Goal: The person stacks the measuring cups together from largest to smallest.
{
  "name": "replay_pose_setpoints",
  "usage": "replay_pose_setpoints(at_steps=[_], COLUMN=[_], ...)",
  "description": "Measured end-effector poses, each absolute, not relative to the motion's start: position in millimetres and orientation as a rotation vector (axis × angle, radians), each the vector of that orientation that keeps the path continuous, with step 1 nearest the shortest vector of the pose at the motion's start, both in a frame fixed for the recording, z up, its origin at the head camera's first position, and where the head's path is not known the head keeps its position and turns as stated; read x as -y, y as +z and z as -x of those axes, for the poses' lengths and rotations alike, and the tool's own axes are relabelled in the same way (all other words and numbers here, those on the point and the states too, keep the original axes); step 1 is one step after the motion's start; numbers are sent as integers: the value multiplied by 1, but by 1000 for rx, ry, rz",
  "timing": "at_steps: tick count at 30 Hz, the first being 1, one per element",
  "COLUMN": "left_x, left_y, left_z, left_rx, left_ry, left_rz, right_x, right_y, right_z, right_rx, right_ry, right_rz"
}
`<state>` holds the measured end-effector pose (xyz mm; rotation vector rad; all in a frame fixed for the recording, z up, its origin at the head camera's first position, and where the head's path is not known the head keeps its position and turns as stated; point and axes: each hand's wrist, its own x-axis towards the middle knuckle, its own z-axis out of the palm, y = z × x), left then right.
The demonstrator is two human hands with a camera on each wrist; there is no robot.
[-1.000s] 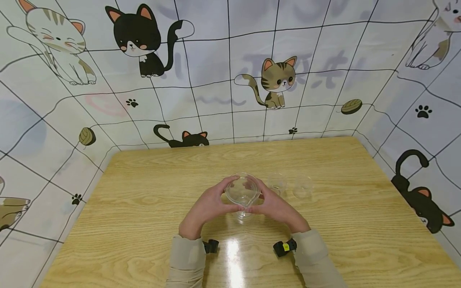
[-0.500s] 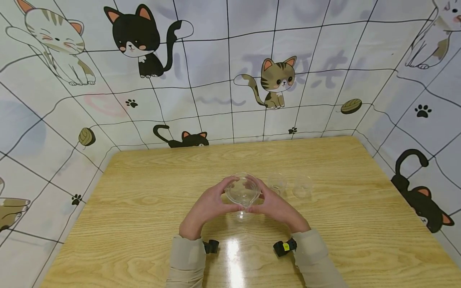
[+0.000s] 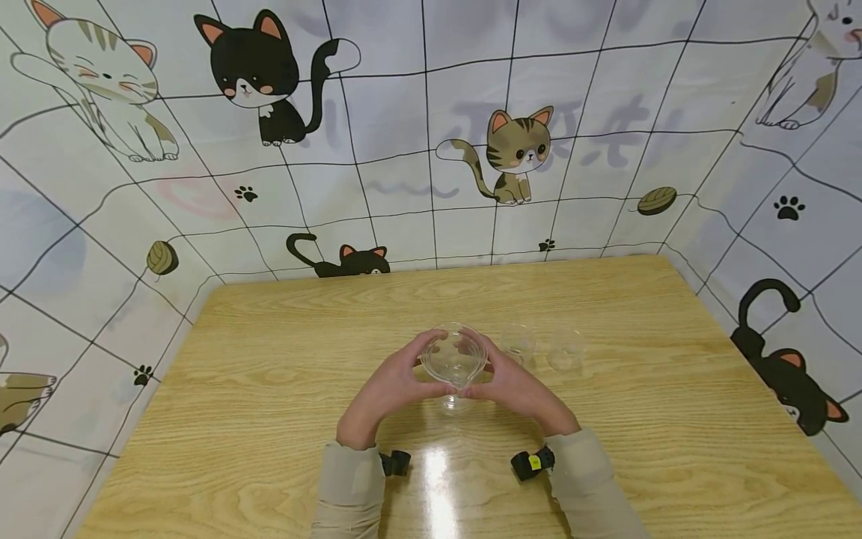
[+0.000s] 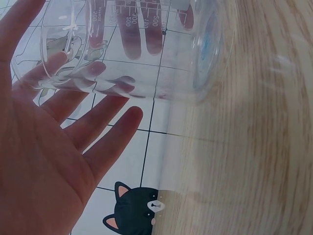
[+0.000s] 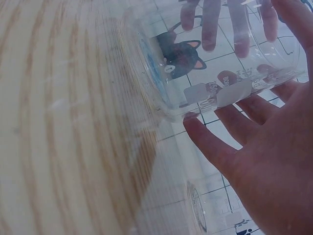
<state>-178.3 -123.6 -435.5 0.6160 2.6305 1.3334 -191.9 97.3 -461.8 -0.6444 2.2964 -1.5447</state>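
Note:
A clear glass beaker (image 3: pixel 455 361) with a pouring spout is between the two hands near the middle of the wooden table, its spout toward the person. The left hand (image 3: pixel 402 378) grips it from the left and the right hand (image 3: pixel 506 382) from the right. Both thumbs lie at the near side by the spout; the fingers wrap round the far side. White measuring marks show on the beaker (image 4: pixel 146 54) in the left wrist view. White print also shows on the beaker (image 5: pixel 220 90) in the right wrist view. Its base is close to the tabletop; whether it touches cannot be told.
Two more clear glass vessels stand to the right of the hands, one glass (image 3: pixel 517 346) partly behind the right hand and another glass (image 3: pixel 567 352) farther right. The wooden table (image 3: pixel 269 359) is bordered by white cat-print cloth (image 3: pixel 404 217) at the back and sides.

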Motion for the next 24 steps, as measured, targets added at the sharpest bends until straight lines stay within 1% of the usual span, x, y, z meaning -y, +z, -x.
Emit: replay_pose_setpoints(at_steps=[4, 8, 11, 15, 18, 20, 24], left_x=[124, 123, 121, 121, 123, 123, 122], left_y=[-437, -436, -425, -426, -438, -438, -438], left_z=[179, 179, 173, 174, 180, 180, 181], left_rx=[-2621, -2607, -2577, -2565, -2586, -2595, -2580], left_ry=[1349, 1377, 1409, 1420, 1412, 1409, 1429], left_rz=[-631, -658, -662, -673, -707, -724, -719], right_x=[-97, -96, -95, -96, -98, -97, -97], right_y=[-460, -445, -434, -448, -461, -459, -444], right_z=[191, 185, 180, 186, 191, 190, 184], right_rx=[-2288, -2259, -2251, -2277, -2300, -2302, -2275], right_ry=[-1542, -1546, -1539, -1540, -1538, -1532, -1531], right_rz=[640, 652, 659, 652, 645, 629, 603])
